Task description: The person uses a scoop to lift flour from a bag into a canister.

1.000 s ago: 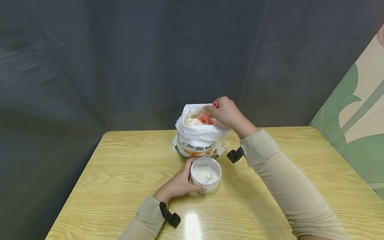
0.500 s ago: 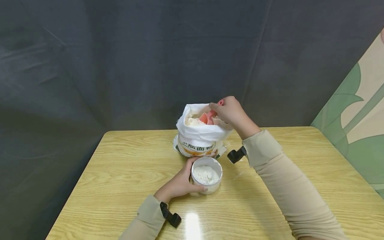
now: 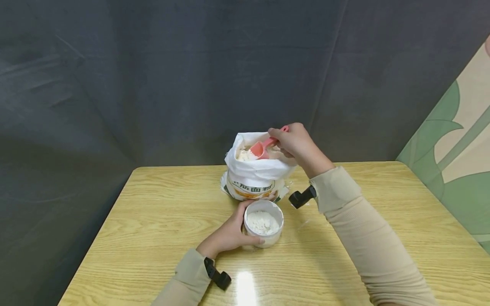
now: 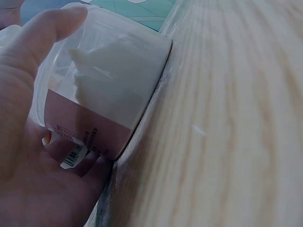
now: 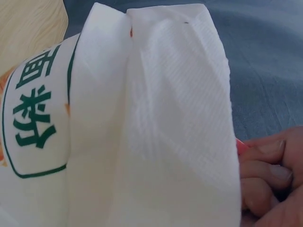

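Note:
My right hand (image 3: 295, 142) grips the handle of a pink scoop (image 3: 260, 149) over the mouth of a white flour bag (image 3: 260, 170). The scoop's bowl sits in the bag's opening, against the pale flour (image 3: 246, 155). In the right wrist view the bag's folded rim (image 5: 175, 94) hides nearly all of the scoop, and my curled fingers (image 5: 267, 172) show beside it. With thumb and fingers around its side, my left hand (image 3: 229, 231) holds a clear round tub (image 3: 269, 242) upright on the table. White flour (image 4: 113, 80) partly fills the tub, and a brownish label (image 4: 85, 118) wraps its wall.
The bag stands right behind the tub on a light wood table (image 3: 172, 204). A dark cloth (image 3: 191, 85) hangs behind the table's back edge. To the right is a green and beige patterned panel (image 3: 455, 170).
My right hand has moved slightly right, and the scoop has tilted so that its handle leans right and its bowl shows more. The left hand keeps its hold on the tub.

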A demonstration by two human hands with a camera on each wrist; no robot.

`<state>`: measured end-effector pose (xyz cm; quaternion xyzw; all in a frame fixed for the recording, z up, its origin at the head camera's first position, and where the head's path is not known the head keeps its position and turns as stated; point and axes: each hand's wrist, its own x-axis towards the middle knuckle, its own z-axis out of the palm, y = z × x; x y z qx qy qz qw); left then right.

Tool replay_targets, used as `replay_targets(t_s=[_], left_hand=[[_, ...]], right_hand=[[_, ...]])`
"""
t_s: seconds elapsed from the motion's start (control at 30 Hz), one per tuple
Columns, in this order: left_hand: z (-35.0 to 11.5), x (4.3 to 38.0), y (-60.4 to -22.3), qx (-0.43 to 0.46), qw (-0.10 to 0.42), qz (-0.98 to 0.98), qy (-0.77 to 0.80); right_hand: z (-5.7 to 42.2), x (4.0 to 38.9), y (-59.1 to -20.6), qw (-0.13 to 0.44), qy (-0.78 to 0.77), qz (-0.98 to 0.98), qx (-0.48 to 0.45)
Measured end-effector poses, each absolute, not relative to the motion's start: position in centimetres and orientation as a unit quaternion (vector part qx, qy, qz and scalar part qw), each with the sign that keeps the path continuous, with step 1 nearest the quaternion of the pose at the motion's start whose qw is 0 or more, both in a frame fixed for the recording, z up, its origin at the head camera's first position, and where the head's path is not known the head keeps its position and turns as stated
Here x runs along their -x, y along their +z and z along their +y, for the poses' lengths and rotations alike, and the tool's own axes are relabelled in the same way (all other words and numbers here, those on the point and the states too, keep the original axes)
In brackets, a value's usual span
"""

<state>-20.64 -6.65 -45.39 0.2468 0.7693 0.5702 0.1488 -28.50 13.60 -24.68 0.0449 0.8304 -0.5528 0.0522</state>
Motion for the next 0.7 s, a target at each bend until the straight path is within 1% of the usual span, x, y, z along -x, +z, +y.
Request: replay_targets(t_s=[0.33,0.7], left_hand=[[-6.7,20.5,-45.1,-0.249,0.144,0.772,0.567],[-6.9,20.7,-45.5,-0.254,0.139,0.767,0.572]], right_hand=[[13.1,28.1,-24.6,0.053,-0.587,0.807,-0.035],[12.0,27.8,-24.5,0.054,-0.570,0.819,-0.033]])
